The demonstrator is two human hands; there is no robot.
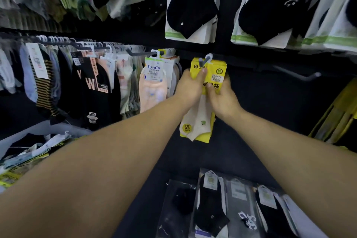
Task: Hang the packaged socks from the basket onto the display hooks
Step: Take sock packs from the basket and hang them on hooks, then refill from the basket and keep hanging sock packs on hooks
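Observation:
A yellow-carded pack of pale socks point(199, 123) hangs in front of the dark display wall, its white hanger loop on the tip of a grey display hook point(204, 61). My left hand point(190, 85) grips the left side of the yellow card, thumb on its front. My right hand point(222, 96) holds the card's right side lower down, fingers curled round it. More yellow packs seem stacked behind it on the same hook. The basket point(25, 135) shows at the lower left with loose sock packs in it.
An empty grey hook point(301, 75) juts out to the right. Left of the yellow pack hang a TuyaYa peach pack point(154, 83) and rows of other socks. Black sock packs point(191, 6) hang above, bagged socks point(210, 205) below, yellow packs point(340, 114) at the right edge.

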